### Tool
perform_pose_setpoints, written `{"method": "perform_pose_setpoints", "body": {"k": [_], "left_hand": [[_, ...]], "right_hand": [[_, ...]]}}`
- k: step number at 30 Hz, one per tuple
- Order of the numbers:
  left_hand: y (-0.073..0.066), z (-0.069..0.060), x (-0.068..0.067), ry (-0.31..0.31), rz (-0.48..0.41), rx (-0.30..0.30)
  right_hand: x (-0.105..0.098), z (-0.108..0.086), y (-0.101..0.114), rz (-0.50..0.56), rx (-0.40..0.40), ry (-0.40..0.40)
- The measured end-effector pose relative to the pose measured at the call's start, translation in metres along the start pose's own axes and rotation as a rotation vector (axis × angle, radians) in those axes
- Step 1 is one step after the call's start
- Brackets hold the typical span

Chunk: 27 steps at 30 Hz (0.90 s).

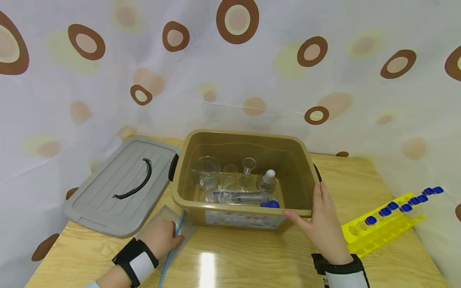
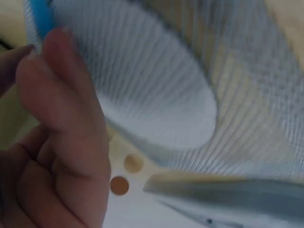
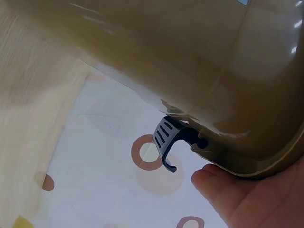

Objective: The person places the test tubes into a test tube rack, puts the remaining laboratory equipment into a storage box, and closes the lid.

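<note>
My left hand [image 1: 165,239] grips a translucent mesh pouch [image 1: 155,226] by its blue edge strip [image 1: 168,260]. In the left wrist view, the pouch's ribbed mesh [image 2: 247,95] and a pale oval patch [image 2: 152,90] lie beside the fingers. My right hand [image 1: 325,226] rests against the front right corner of a brown plastic bin [image 1: 248,138], its thumb at the front rim and its fingers fairly straight along the right side. Inside the bin are clear beakers [image 1: 207,170], a white-capped dropper bottle [image 1: 266,181], a bagged syringe [image 1: 241,197] and a blue rubber bulb [image 1: 271,204].
To the bin's left lies a grey lid [image 1: 119,180] with a black handle [image 1: 138,188]. A yellow rack [image 1: 371,246] with several blue-capped tubes [image 1: 387,209] stands at the right. A black latch [image 3: 166,135] sticks out from the bin's side. A patterned cloth [image 1: 216,80] hangs behind the wooden table [image 1: 245,260].
</note>
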<state>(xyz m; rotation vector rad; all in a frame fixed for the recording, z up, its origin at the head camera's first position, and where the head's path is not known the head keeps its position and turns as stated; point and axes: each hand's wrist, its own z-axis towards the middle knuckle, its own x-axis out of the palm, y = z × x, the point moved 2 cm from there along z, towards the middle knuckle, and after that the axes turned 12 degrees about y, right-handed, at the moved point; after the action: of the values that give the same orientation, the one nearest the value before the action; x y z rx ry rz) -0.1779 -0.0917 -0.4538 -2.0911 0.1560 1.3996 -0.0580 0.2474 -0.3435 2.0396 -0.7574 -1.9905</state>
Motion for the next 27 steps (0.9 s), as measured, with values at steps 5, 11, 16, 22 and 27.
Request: {"method": "perform_pose_setpoints", "body": {"k": [5,11,16,22,27], "left_hand": [[0.010,-0.005,0.009,-0.011,-0.036,0.004],[0.010,-0.001,0.009,0.009,-0.073,-0.039],[0.005,0.009,0.013,0.005,-0.037,0.000],[0.007,0.006,0.006,-0.012,-0.106,-0.048],[0.012,-0.024,-0.047,-0.129,-0.156,-0.126]], "right_hand": [[0.003,0.004,0.006,-0.002,-0.022,0.010],[0.001,0.003,0.004,-0.004,-0.008,0.015],[-0.001,-0.001,-0.003,0.002,0.013,-0.006],[0.002,-0.002,-0.006,0.019,-0.009,-0.024],[0.004,0.002,-0.003,0.031,-0.038,-0.020]]}}
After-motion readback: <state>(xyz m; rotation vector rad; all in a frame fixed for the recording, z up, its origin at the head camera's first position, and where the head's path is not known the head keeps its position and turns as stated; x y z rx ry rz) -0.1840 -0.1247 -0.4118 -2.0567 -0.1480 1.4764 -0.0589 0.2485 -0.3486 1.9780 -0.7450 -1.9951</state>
